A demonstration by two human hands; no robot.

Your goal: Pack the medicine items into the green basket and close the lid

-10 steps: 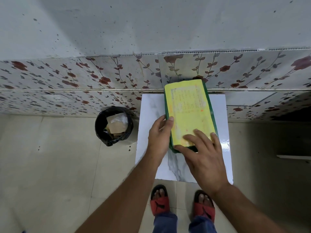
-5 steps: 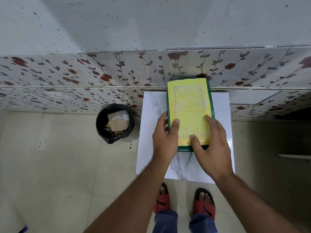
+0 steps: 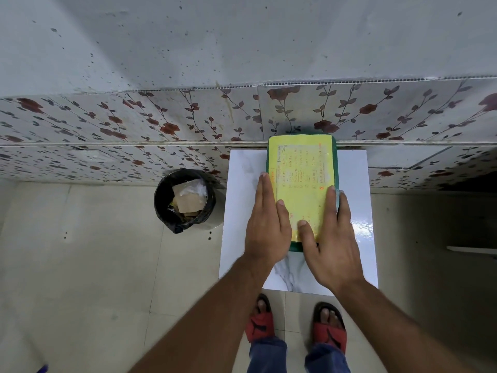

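Observation:
The green basket (image 3: 295,247) stands on a small white marble-patterned table (image 3: 357,211), its far end against the flowered wall. Its lid (image 3: 304,168) is down and covered by a yellow sheet with handwriting. No medicine items show outside it. My left hand (image 3: 266,227) lies flat along the basket's left side with the thumb on the lid. My right hand (image 3: 332,243) clasps the near right corner, thumb on the yellow sheet and fingers down the right side.
A black bin (image 3: 185,200) lined with a bag and holding cardboard scraps stands on the floor left of the table. Flowered wall tiles (image 3: 161,122) run behind. My feet in red sandals (image 3: 262,323) are at the table's near edge.
The basket was skewed and is now turned square to the table and pushed back toward the wall. Both hands slid from its near end to its two sides.

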